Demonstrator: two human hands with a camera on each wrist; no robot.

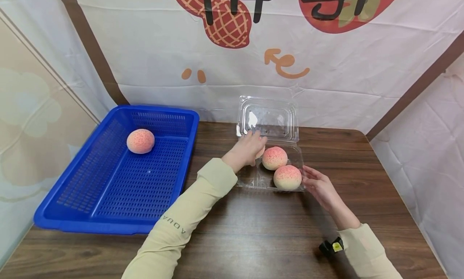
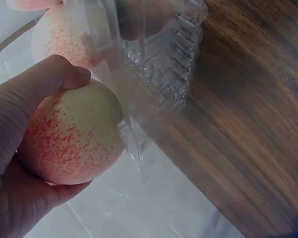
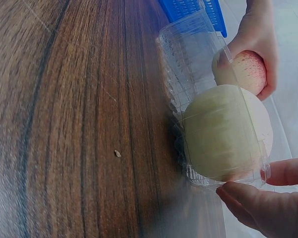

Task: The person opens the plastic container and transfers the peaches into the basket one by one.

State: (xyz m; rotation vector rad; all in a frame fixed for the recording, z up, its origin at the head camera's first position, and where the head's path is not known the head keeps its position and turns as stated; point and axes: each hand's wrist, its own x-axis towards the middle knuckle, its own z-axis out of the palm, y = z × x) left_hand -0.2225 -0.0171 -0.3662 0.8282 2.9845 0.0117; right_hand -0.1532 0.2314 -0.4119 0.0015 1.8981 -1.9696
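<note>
A clear plastic clamshell box (image 1: 247, 177) stands on the table with its lid (image 1: 268, 120) tipped back. Two pink-speckled cream peaches (image 1: 287, 177) sit in its right side. Over the back left of the box, my left hand (image 1: 248, 148) grips a third peach (image 2: 72, 136), thumb on one side and fingers round the other. That peach is at the box wall; whether it touches the bottom is hidden. My right hand (image 1: 320, 186) holds the box's right edge between thumb and fingers, as the right wrist view shows.
On the left stands a blue perforated basket (image 1: 117, 227) with one peach (image 1: 140, 141) near its back. A black strap with a yellow label (image 1: 337, 246) shows by the right cuff. Behind the brown wooden table (image 1: 253, 234) hangs a printed white cloth (image 1: 152, 49).
</note>
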